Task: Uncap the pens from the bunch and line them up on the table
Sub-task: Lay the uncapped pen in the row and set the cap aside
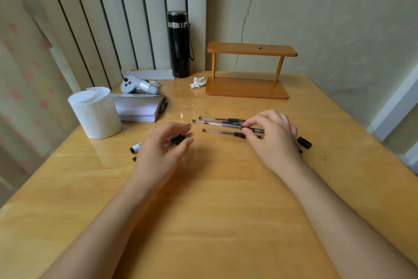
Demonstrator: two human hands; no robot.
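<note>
Three clear-barrelled pens [220,123] lie side by side across the middle of the wooden table [214,199], ends pointing left. My right hand [274,137] rests at their right ends, thumb and forefinger pinching a black-gripped pen [254,130]. A black cap [304,142] lies just right of that hand. My left hand [161,147] hovers with relaxed, spread fingers over uncapped pens [179,138] whose tips point right; it grips nothing I can see. A white marker with a black end [135,148] pokes out to the left of the hand.
At the back left are a toilet paper roll [95,111], a stack of paper [140,109] and a grey controller [138,85]. A black flask [179,43], a crumpled tissue [198,82] and a wooden shelf [247,70] stand at the back.
</note>
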